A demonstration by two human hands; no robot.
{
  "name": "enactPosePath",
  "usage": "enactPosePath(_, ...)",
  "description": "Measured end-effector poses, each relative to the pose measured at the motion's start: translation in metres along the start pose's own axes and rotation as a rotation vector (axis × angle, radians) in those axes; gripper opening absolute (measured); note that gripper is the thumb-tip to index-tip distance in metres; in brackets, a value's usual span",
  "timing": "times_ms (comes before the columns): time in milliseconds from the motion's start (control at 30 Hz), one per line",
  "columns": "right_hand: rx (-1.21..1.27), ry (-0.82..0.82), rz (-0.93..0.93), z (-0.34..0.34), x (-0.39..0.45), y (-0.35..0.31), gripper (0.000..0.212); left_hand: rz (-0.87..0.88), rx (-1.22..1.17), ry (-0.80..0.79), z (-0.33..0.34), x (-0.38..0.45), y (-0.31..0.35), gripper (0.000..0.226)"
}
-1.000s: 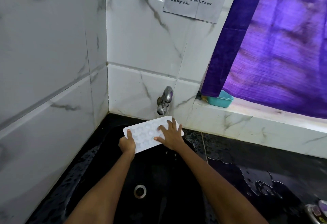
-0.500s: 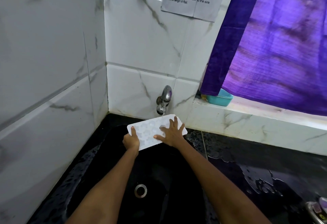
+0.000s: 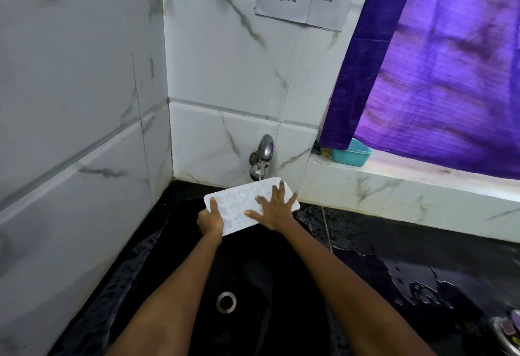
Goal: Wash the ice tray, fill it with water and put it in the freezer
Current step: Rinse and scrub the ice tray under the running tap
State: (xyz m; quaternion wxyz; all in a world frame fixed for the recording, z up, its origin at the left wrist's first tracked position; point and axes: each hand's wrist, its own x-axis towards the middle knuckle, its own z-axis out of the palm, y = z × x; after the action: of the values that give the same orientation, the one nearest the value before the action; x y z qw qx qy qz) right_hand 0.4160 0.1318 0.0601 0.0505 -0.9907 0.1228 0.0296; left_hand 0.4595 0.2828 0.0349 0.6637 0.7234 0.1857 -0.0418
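A white ice tray (image 3: 239, 203) with shaped cells is held over the black sink (image 3: 157, 271), just under the metal tap (image 3: 260, 158). Water from the tap meets the tray's far edge. My left hand (image 3: 210, 222) grips the tray's near left end, thumb on top. Over the tray's right half lies my right hand (image 3: 274, 209), fingers spread flat on the cells.
The sink drain (image 3: 226, 302) is below my arms. A wet black counter (image 3: 422, 271) runs to the right. A teal tub (image 3: 351, 154) sits on the marble ledge under a purple curtain (image 3: 439, 68). White tiled walls close the left and back.
The tray and both hands have shifted slightly up and right, closer under the tap. My right hand has slid over the tray's cells.
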Motion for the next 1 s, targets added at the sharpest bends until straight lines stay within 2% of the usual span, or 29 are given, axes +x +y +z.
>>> enactPosePath(100,0.117,-0.040,0.022,-0.003,0.000,0.005,0.063,0.005,-0.002,0.008,-0.002,0.002,-0.001,0.056)
enactPosePath(233,0.029,-0.019,0.038,0.005,-0.003,0.006,0.062,-0.006,0.003,0.010,-0.003,0.002,-0.007,0.056)
enactPosePath(367,0.212,-0.038,0.095,0.007,-0.007,0.006,0.058,0.002,0.009,0.000,-0.001,0.001,-0.007,0.057)
enactPosePath(467,0.128,0.053,0.100,-0.004,-0.005,0.011,0.055,0.030,0.033,-0.015,0.004,0.000,-0.005,0.057)
enactPosePath(567,0.184,0.148,-0.021,-0.010,-0.007,0.006,0.045,0.021,0.015,-0.016,0.014,-0.006,0.001,0.057)
enactPosePath(633,0.128,0.136,-0.044,-0.009,-0.009,0.002,0.042,0.022,0.018,-0.029,0.021,-0.008,0.005,0.057)
enactPosePath(700,0.037,0.117,0.009,-0.006,-0.011,-0.001,0.045,0.034,0.030,-0.041,0.026,-0.009,0.007,0.058)
enactPosePath(867,0.114,0.036,-0.048,-0.006,-0.012,0.003,0.053,0.048,0.056,-0.029,0.023,-0.004,0.006,0.058)
enactPosePath(1000,-0.015,0.040,-0.035,-0.010,-0.004,0.005,0.057,0.052,0.063,-0.042,0.021,-0.004,0.005,0.058)
